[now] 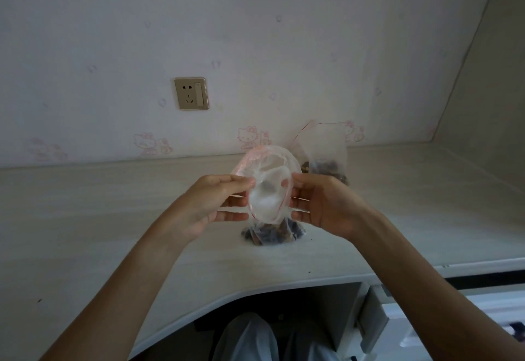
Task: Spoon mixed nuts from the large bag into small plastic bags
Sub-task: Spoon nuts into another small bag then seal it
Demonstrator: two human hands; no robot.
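On the wall to the left sits a socket (191,93), and below it the left hand (211,201) pinches one side of a small plastic bag's (265,190) open rim. The bag stands on the pale tabletop (85,218), its dark nuts (272,234) blurred through the plastic. The right hand (321,204) pinches the opposite side, half hiding a second bag (326,150) near the wall.
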